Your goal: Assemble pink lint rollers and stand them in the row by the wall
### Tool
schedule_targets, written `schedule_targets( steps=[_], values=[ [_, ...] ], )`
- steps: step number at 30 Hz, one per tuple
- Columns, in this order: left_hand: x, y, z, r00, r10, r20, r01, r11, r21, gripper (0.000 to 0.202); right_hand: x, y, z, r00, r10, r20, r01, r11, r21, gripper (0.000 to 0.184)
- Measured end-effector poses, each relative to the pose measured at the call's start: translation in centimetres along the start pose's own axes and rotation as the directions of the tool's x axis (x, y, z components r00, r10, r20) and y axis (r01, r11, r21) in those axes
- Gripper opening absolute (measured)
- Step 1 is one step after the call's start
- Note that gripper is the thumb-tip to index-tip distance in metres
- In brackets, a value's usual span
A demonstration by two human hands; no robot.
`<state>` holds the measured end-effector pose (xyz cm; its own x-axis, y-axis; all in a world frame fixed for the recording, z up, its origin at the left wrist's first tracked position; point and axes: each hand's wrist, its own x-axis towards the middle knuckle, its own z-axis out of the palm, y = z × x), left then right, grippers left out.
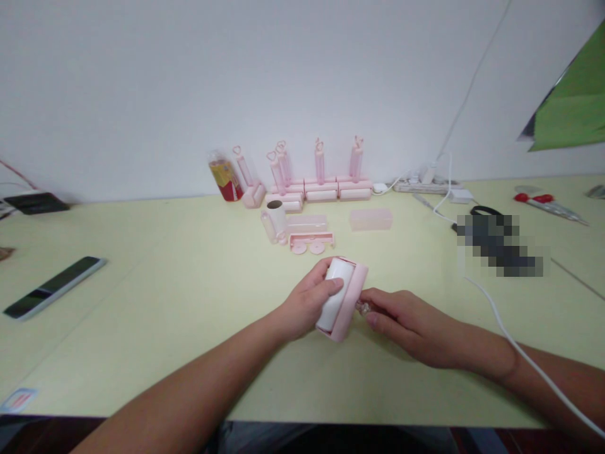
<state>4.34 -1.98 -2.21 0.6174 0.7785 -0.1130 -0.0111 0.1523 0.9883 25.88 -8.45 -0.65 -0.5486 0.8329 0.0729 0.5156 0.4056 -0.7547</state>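
Observation:
A pink lint roller (342,296) with a white roll lies low over the pale yellow table (165,296), in the middle near me. My left hand (307,302) is curled round the white roll from the left. My right hand (401,318) is closed on the roller's clear handle end at the right side. Just beyond them sit a loose white roll on a pink holder (275,222), a pink frame part (311,242) and a translucent pink cover (371,219).
Several assembled pink lint rollers (321,180) stand in a row by the wall, beside a red-and-yellow packet (225,178). A phone (54,287) lies at the left. A power strip (420,185), white cable (501,315) and red-handled scissors (551,205) are at the right.

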Motion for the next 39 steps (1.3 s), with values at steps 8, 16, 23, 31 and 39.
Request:
schedule_targets(
  steps=[8,16,23,31,39],
  values=[
    [-0.2,0.0,0.2,0.997,0.060,0.041,-0.062,0.995,0.074,0.056,-0.2,-0.2,0.0,0.998,0.056,0.040,-0.058,0.997,0.044,0.028],
    [-0.4,0.2,0.6,0.995,0.102,0.021,-0.104,0.971,0.216,0.058,-0.1,0.2,0.3,0.998,0.054,0.010,-0.055,0.997,0.059,0.026],
    [-0.6,0.2,0.7,0.995,0.100,0.013,-0.100,0.954,0.284,0.052,-0.2,-0.1,0.4,0.997,0.074,0.028,-0.075,0.996,0.044,0.022],
    [-0.9,0.5,1.3,0.996,0.087,-0.002,-0.081,0.935,0.345,0.053,-0.1,0.0,0.7,0.996,0.079,0.027,-0.081,0.995,0.059,0.020],
    [-0.9,0.5,1.4,0.997,0.073,0.023,-0.077,0.935,0.347,0.053,-0.1,0.5,1.0,0.993,0.111,0.031,-0.112,0.993,0.042,0.019]
  ],
)
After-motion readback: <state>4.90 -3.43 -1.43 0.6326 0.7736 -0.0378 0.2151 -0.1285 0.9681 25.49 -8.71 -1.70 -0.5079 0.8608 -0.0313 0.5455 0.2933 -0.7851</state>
